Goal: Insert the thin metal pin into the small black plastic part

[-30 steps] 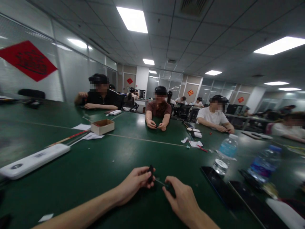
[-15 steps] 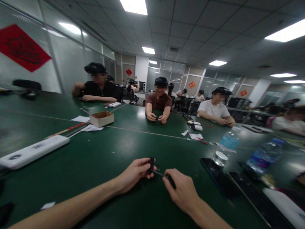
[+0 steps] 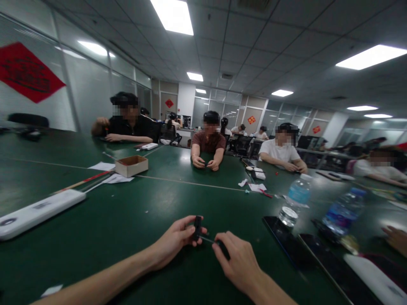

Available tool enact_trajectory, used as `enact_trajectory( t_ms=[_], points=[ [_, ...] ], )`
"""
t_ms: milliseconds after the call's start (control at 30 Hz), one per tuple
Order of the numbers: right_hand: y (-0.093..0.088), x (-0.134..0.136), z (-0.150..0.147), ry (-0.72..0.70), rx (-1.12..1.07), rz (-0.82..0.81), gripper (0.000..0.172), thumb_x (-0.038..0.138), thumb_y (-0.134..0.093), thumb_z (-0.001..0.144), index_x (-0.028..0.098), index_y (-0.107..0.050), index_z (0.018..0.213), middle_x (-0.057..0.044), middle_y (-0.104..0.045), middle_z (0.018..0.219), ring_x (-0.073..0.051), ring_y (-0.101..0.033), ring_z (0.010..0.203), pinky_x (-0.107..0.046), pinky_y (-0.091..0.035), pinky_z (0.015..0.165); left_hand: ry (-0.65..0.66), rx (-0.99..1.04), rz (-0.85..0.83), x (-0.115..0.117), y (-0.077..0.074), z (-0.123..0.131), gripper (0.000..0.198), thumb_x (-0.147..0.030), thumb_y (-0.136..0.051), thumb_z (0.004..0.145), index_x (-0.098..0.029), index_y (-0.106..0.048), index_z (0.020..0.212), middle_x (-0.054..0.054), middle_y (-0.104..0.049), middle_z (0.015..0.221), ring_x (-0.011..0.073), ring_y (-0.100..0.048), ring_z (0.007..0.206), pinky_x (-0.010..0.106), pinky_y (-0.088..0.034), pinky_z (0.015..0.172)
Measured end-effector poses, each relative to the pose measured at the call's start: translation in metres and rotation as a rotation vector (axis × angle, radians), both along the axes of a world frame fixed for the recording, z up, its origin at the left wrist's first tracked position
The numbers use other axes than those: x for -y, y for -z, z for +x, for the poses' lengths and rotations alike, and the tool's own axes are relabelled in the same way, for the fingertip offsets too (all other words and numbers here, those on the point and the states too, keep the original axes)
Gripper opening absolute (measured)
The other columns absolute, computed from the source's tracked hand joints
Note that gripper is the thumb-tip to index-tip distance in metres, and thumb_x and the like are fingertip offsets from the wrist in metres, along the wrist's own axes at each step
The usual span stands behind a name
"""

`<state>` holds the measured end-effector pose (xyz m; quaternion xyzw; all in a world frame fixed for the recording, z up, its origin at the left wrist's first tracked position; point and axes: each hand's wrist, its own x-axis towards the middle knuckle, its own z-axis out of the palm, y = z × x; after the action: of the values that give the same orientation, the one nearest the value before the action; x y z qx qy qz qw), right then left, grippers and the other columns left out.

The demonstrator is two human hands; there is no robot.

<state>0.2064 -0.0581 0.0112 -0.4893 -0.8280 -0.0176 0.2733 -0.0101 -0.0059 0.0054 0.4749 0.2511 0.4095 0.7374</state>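
Observation:
My left hand [image 3: 179, 237] pinches a small black block-like part [image 3: 197, 228] upright between thumb and fingers, above the green table [image 3: 152, 271]. What kind of part it is, I cannot make out. In my right hand [image 3: 237, 258] is a screwdriver [image 3: 207, 239] with a thin metal shaft and a dark handle, the handle mostly covered by my fingers. Its shaft points left, and the tip meets or lies right beside the lower part of the black piece. Whether the tip sits in a screw is too small to tell.
To the right stand two water bottles [image 3: 295, 197] [image 3: 343, 212] near dark phones [image 3: 284, 237]. A white power strip [image 3: 44, 212] lies at the left, with an open cardboard box [image 3: 132, 166] beyond it. People sit across the table; another person's hand [image 3: 396, 237] shows at the right edge.
The view has tilted up slightly and shifted right. Both my hands keep their holds, with the screwdriver still at the black part. Another person's hand has appeared at the right edge.

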Motion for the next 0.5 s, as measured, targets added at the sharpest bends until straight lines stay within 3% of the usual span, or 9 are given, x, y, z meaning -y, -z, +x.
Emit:
enact_trajectory(
  t_ms=[500],
  points=[
    [0.0025,0.0006,0.0016,0.016,0.008,0.008,0.015,0.03,-0.042,0.092,0.022,-0.054,0.094,-0.002,-0.058,0.082,-0.015,-0.056,0.07,-0.024,-0.04,0.062,0.002,-0.01,0.058,0.0028,-0.0018,0.0032,0.037,-0.028,-0.058,0.084,-0.012,-0.055,0.117,0.017,-0.062,0.109,0.0233,-0.061,0.089,0.036,-0.043,0.08]
  ],
)
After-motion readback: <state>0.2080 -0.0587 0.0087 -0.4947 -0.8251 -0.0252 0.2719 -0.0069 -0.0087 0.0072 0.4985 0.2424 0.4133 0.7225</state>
